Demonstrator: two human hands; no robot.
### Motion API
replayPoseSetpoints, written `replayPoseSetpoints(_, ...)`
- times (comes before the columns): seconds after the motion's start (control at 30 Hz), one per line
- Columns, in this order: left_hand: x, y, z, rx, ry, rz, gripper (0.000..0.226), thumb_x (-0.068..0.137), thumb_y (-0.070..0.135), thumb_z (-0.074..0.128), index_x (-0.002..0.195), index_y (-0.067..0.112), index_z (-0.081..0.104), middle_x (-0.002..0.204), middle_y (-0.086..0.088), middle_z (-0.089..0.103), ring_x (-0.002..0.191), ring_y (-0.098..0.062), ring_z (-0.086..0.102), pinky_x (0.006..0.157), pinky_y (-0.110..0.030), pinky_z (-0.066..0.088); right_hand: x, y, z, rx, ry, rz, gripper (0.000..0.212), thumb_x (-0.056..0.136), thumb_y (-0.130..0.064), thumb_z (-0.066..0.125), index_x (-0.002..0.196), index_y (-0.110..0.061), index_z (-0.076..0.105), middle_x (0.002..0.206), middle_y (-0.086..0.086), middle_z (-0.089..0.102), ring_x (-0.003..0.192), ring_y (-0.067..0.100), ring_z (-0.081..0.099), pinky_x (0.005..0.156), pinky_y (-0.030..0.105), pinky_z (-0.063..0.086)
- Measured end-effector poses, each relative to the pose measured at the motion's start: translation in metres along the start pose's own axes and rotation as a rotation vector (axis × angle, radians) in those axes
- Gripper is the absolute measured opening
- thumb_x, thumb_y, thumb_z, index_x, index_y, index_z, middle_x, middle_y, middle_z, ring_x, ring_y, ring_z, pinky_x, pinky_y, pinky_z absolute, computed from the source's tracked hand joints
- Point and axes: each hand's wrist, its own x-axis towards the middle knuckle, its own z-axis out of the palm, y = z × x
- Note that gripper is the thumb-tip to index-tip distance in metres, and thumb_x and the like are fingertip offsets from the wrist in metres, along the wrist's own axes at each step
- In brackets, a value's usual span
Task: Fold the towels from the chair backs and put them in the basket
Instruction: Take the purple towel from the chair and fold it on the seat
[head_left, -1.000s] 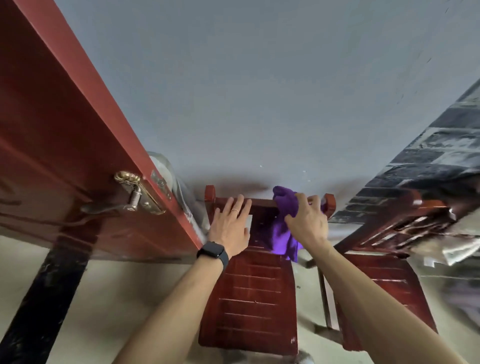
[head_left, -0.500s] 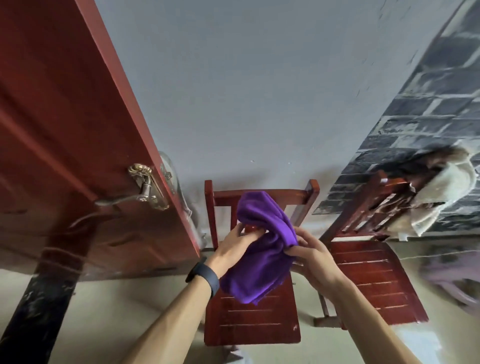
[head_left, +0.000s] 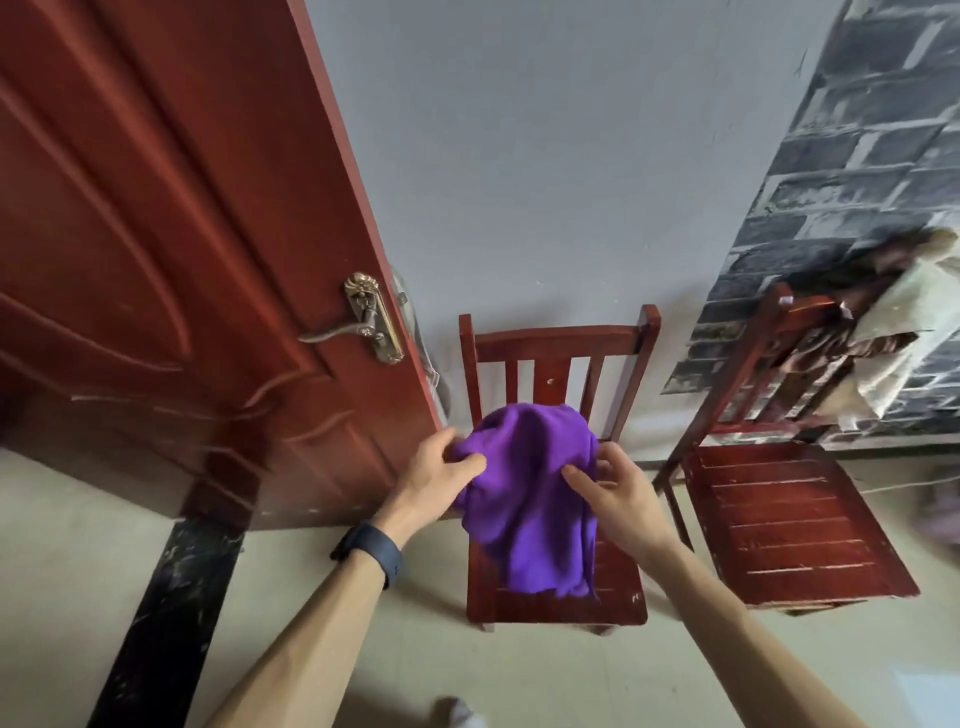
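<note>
Both hands, left hand (head_left: 439, 478) and right hand (head_left: 621, 496), grip a bunched purple towel (head_left: 530, 493) above a red wooden chair (head_left: 558, 343) beside a door (head_left: 182, 249).

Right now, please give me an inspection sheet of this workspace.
Surface: pale floor; two red chairs, the middle chair has a bare back.
Job's things: purple towel, bunched, held over the middle chair; light towel draped on the back of the right chair; basket not in view.
Clutter: blurred purplish thing on the floor, far right.
Hands: left hand and right hand both grip the purple towel.
Cables: nothing seen.
Surroundings: red door left, grey wall, brick-pattern wall right.
</note>
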Motion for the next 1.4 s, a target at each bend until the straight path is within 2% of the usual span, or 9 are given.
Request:
replayPoseSetpoints(0.17, 0.003, 0.014, -0.060, 0.233, 0.071, 0.102, 0.025, 0.071, 0.035, 0.076, 0.078, 0.029, 0.053, 0.067, 0.017, 0.062, 0.061, -0.001, 0.054, 0.061, -0.022, 0.042, 0.005, -0.038, -0.018, -0.226, 0.194, -0.109, 0.021, 0.085, -0.031, 0.077, 0.088, -0.037, 0.057, 0.090, -0.023, 0.066, 0.078, -0.014, 0.061, 0.058, 0.000, 0.040)
replayPoseSetpoints(0.3, 0.010, 0.033, -0.098, 0.431, 0.084, 0.207, 0.031, 0.075, 0.033, 0.076, 0.103, 0.036, 0.062, 0.082, 0.017, 0.070, 0.084, -0.009, 0.067, 0.073, -0.024, 0.046, 0.009, -0.074, -0.020, -0.285, 0.337, -0.201, 0.022, 0.083, -0.017, 0.072, 0.080, -0.031, 0.056, 0.076, -0.018, 0.066, 0.068, -0.015, 0.059, 0.058, 0.006, 0.040)
replayPoseSetpoints(0.57, 0.015, 0.052, -0.136, 0.645, 0.208, 0.255, 0.017, 0.074, 0.042, 0.076, 0.086, 0.034, 0.067, 0.082, 0.014, 0.069, 0.085, -0.019, 0.065, 0.074, -0.032, 0.050, 0.008, -0.103, -0.038, -0.358, 0.467, -0.279, 0.013, 0.086, -0.024, 0.070, 0.093, -0.032, 0.063, 0.087, -0.012, 0.068, 0.083, 0.016, 0.064, 0.078, 0.029, 0.044)
replayPoseSetpoints(0.73, 0.014, 0.067, -0.125, 0.511, -0.158, 0.182, 0.028, 0.063, 0.040, 0.084, 0.073, 0.025, 0.062, 0.064, 0.013, 0.061, 0.064, -0.013, 0.056, 0.059, -0.027, 0.040, 0.009, -0.109, -0.031, -0.453, 0.453, -0.331, 0.014, 0.083, -0.027, 0.070, 0.087, -0.040, 0.066, 0.089, -0.012, 0.067, 0.080, 0.008, 0.064, 0.077, 0.028, 0.048)
replayPoseSetpoints(0.83, 0.010, 0.073, -0.109, 0.466, -0.371, 0.162, 0.042, 0.064, 0.064, 0.078, 0.081, 0.027, 0.069, 0.079, 0.008, 0.070, 0.076, -0.013, 0.063, 0.072, -0.030, 0.047, 0.006, -0.117, -0.023, -0.499, 0.406, -0.375, 0.017, 0.081, -0.028, 0.071, 0.083, -0.045, 0.067, 0.088, -0.017, 0.061, 0.077, -0.003, 0.057, 0.070, 0.016, 0.040)
replayPoseSetpoints(0.97, 0.012, 0.072, -0.093, 0.483, -0.195, 0.255, 0.029, 0.084, 0.063, 0.062, 0.084, 0.035, 0.072, 0.082, 0.013, 0.071, 0.085, -0.010, 0.065, 0.077, -0.025, 0.047, 0.003, -0.122, -0.017, -0.562, 0.353, -0.332, 0.012, 0.077, -0.034, 0.067, 0.083, -0.044, 0.069, 0.077, -0.018, 0.060, 0.073, 0.003, 0.057, 0.066, 0.022, 0.041)
replayPoseSetpoints(1.13, 0.022, 0.062, -0.103, 0.272, 0.274, 0.344, 0.021, 0.097, 0.030, 0.058, 0.088, 0.012, 0.066, 0.082, -0.004, 0.065, 0.083, -0.026, 0.059, 0.073, -0.033, 0.041, 0.000, -0.109, -0.025, -0.650, 0.297, -0.188, 0.009, 0.083, -0.044, 0.068, 0.090, -0.040, 0.070, 0.080, -0.015, 0.063, 0.083, 0.017, 0.064, 0.070, 0.029, 0.045)
replayPoseSetpoints(1.3, 0.009, 0.073, -0.063, 0.395, -0.234, 0.146, 0.038, 0.073, 0.067, 0.062, 0.085, 0.031, 0.068, 0.090, 0.012, 0.068, 0.088, -0.011, 0.062, 0.075, -0.029, 0.044, -0.012, -0.101, -0.032, -0.582, 0.188, -0.212, 0.006, 0.087, -0.039, 0.062, 0.083, -0.042, 0.059, 0.070, -0.011, 0.072, 0.052, 0.001, 0.066, 0.060, 0.026, 0.050)
replayPoseSetpoints(1.4, -0.006, 0.079, -0.028, 0.614, -0.486, 0.210, 0.045, 0.073, 0.080, 0.058, 0.085, 0.040, 0.075, 0.090, 0.018, 0.073, 0.090, -0.002, 0.064, 0.083, -0.026, 0.048, -0.007, -0.096, -0.035, -0.573, 0.222, -0.206, 0.007, 0.087, -0.036, 0.057, 0.091, -0.040, 0.061, 0.086, -0.009, 0.075, 0.066, 0.009, 0.071, 0.073, 0.033, 0.057)
